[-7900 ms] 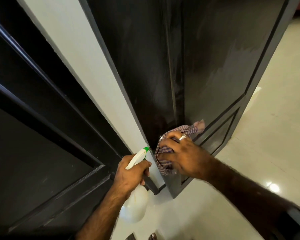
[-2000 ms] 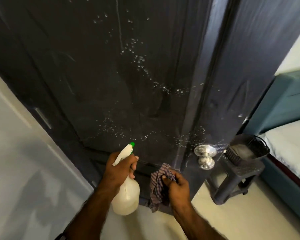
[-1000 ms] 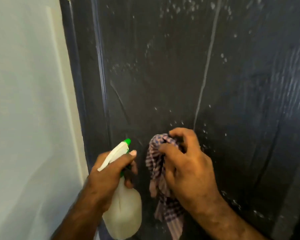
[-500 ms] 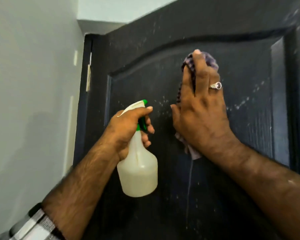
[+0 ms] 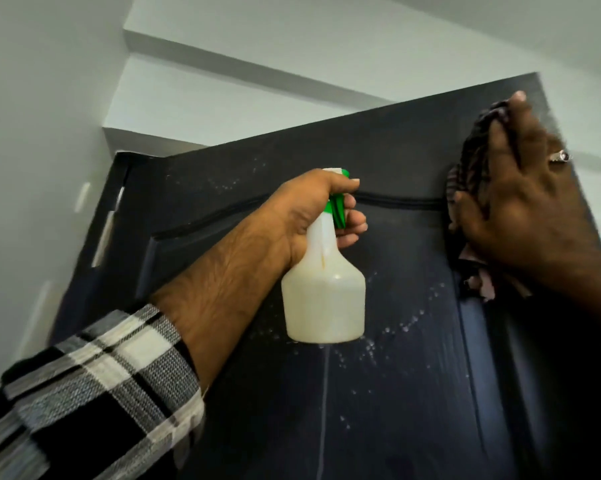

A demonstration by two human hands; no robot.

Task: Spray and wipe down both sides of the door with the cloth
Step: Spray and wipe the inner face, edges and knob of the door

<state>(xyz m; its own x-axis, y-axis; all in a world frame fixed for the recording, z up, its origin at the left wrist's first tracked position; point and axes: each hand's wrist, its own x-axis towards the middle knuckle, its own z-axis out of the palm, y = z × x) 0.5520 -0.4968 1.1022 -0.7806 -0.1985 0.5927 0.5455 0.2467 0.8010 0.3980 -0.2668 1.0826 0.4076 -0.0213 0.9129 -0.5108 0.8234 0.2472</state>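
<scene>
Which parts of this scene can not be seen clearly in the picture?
- Cloth: mostly covered by the right hand, both motion-blurred, head view.
- Spray bottle nozzle: hidden by the left hand.
- Door: lower part cut off by the bottom edge; far side unseen.

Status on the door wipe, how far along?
Done: dark panelled door is sprayed; droplets dot it. In hand: right hand presses the checked cloth at the top corner; left hand holds the white spray bottle. Left: droplets below.
</scene>
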